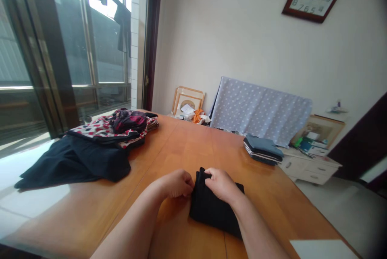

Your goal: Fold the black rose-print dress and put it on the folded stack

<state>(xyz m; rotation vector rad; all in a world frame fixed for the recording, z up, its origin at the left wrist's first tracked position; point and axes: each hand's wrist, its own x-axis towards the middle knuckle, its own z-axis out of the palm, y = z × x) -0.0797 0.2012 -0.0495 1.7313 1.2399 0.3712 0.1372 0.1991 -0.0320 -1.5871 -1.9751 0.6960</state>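
Observation:
A black garment (211, 210), folded into a compact bundle, lies on the wooden table in front of me. My left hand (180, 184) is closed at the bundle's left edge, its fingertips meeting the cloth. On the far edge of the same garment, my right hand (220, 182) is closed, thumb and fingers pinching the fabric near a small raised fold. The right hand and forearm cover part of the bundle's right side. What kind of garment it is cannot be told from its folded shape.
Loose clothes sit at the left: a dark garment (81, 158) and a red-and-white patterned one (99, 128). A stack of folded clothes (263, 146) stands at the far right. A white sheet (323, 249) lies near the right front edge of the table (193, 142).

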